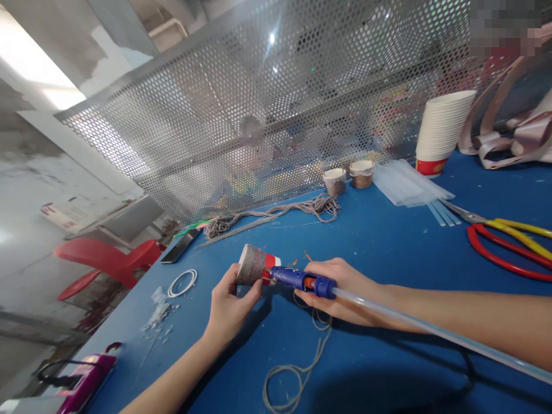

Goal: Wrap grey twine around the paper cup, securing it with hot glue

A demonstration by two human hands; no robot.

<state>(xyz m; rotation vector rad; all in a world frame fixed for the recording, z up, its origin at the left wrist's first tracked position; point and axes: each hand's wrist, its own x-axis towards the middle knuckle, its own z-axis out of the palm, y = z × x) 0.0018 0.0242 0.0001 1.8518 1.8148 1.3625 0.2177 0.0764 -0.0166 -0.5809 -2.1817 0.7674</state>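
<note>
My left hand point(230, 305) is closed around a paper cup point(252, 265) lying on its side in the air, partly wound with grey-brown cord; a red and white band of the cup stays bare. In my right hand point(345, 290) is a blue hot glue gun point(297, 279), its nozzle against or very near the bare red part. A long clear glue stick point(409, 317) runs out of its back toward the lower right. Loose cord point(297, 371) trails from beneath the hands and curls on the blue table point(233, 379).
Along the perforated metal screen point(224, 115) lie a cord bundle point(276, 213) and two cord-wrapped cups point(335, 183). Rightward are clear plastic bags point(403, 181), stacked paper cups point(446, 129), ribbon point(513, 141) and scissors point(504, 236). A phone point(180, 246), white cable point(182, 283) and purple power strip point(88, 382) sit left.
</note>
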